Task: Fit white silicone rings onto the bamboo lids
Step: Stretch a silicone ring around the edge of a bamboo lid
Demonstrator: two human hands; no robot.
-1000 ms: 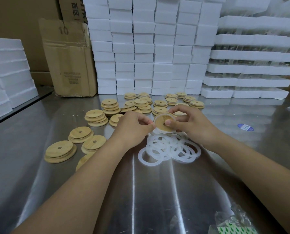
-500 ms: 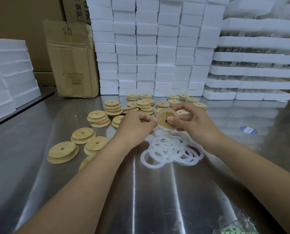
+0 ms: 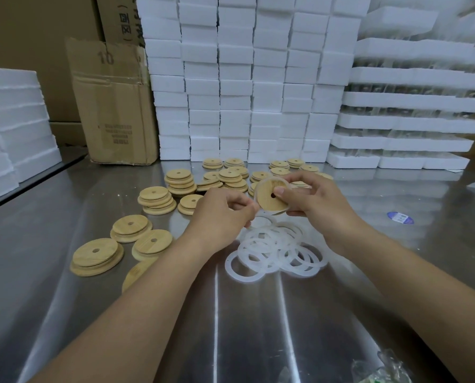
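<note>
Up close, the right hand's fingers [image 3: 281, 192] are curled round a bamboo lid [image 3: 268, 201]: the thumb presses on its face just beside the centre hole and the others wrap behind its far rim. The left hand [image 3: 219, 217] has its fingers bent in tight, thumb and forefinger pinching at the lid's left edge, where a silicone ring [image 3: 269, 179] runs round the rim. The right hand [image 3: 316, 205] holds the lid up off the table, tilted on edge with its flat face towards the wearer. It is a round disc, so it has no long axis.

Just below the hands lies a loose pile of rings [image 3: 277, 250], overlapping flat on the steel table [image 3: 65, 313]. To the left and behind it sit stacked lids [image 3: 179, 182] and single ones, holes up. Further back stand white foam blocks [image 3: 236, 87] and a cardboard box [image 3: 112, 106] – a blue sticker [image 3: 400, 217] lies off to the right.
</note>
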